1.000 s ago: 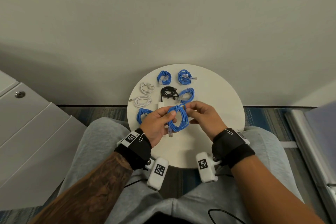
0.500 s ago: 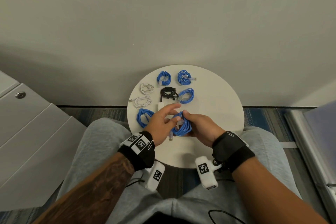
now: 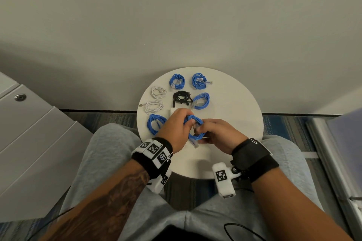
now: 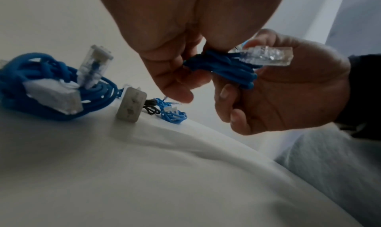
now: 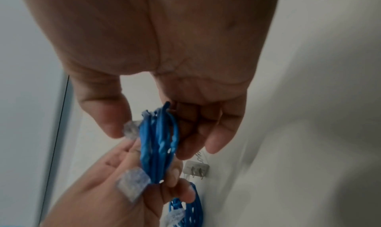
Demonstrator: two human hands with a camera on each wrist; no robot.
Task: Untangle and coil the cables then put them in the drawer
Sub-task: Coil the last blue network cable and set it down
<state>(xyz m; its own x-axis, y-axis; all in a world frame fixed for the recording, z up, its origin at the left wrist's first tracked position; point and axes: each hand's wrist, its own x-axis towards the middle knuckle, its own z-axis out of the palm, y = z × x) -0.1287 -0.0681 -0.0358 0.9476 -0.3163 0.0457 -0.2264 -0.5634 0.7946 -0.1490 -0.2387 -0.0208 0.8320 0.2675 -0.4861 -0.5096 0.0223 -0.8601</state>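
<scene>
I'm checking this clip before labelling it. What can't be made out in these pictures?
- Head view: the middle of the held blue cable is covered by the left hand and right hand.
- Head view: whether the white adapter joins the black cable; the left hand covers it.
- Head view: the drawer cabinet is cut off at the left edge.
- Right wrist view: motion blur smears the cable's clear plug.

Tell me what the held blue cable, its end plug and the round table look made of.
Blue cable: matte jacket, likely flexible plastic or rubber; it bends into tight loops. Plug: clear hard plastic, glossy and see-through. Round table: smooth matte white top, possibly laminate or painted; unclear.
</scene>
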